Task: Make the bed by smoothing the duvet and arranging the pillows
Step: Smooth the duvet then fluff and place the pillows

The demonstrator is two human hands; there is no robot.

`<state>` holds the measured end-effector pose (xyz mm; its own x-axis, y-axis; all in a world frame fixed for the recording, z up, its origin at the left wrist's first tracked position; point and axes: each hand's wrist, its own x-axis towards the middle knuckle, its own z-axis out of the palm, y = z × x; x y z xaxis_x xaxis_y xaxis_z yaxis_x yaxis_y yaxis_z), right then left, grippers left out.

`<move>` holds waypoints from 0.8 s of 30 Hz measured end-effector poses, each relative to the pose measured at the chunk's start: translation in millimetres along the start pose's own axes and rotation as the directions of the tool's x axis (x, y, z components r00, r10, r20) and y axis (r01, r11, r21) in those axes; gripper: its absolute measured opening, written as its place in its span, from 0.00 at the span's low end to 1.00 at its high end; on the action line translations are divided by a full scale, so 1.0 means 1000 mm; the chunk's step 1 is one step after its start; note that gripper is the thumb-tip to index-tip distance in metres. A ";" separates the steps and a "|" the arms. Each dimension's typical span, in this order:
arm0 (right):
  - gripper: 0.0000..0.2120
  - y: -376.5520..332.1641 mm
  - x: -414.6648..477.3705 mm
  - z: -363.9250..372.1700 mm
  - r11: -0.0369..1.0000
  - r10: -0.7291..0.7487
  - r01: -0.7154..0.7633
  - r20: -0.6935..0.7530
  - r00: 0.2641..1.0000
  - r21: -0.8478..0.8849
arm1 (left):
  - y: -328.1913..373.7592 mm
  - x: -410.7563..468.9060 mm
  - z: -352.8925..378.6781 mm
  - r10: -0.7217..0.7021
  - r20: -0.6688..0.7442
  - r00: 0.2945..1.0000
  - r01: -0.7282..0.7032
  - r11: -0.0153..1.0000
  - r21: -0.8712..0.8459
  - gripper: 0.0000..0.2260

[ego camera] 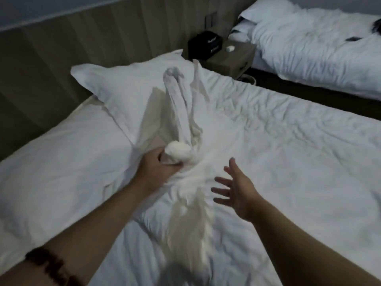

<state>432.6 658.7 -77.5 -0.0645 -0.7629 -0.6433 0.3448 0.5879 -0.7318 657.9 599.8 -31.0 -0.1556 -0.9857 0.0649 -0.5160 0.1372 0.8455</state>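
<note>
A white, wrinkled duvet (278, 145) covers the bed in front of me. My left hand (157, 168) is shut on a bunched handful of the duvet's top edge, and a twisted ridge of cloth runs from the fist up toward the headboard. My right hand (235, 188) hovers open just right of that bunch, fingers spread, touching nothing. One white pillow (123, 93) lies at the head of the bed. A second white pillow (51, 166) lies nearer me on the left, under my left forearm.
A wooden headboard wall (82, 38) runs along the far side. A nightstand (233, 56) holds a black box (206, 45) and a small white object (229, 48). Beyond a dark floor gap stands a second unmade bed (319, 48).
</note>
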 end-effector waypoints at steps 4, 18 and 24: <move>0.42 -0.019 -0.015 -0.041 0.997 -0.055 0.058 -0.069 0.996 0.051 | 0.013 -0.086 0.083 0.357 0.358 0.863 -0.447 0.870 0.209 0.14; 0.54 0.112 -0.062 -0.074 0.976 0.011 -0.076 -0.305 0.952 -0.202 | 0.105 -0.041 0.202 0.090 0.334 0.938 -0.314 0.629 0.711 0.16; 0.30 0.149 -0.081 -0.043 0.913 -0.148 0.055 -0.203 0.968 -0.404 | 0.105 -0.006 0.298 0.055 0.460 0.886 -0.463 0.127 0.877 0.43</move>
<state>448.6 819.9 -144.4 -0.3030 -0.7708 -0.5603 -0.0666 0.6037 -0.7944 353.3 649.3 -100.6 -0.5537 -0.8209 -0.1398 -0.7324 0.5600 -0.3873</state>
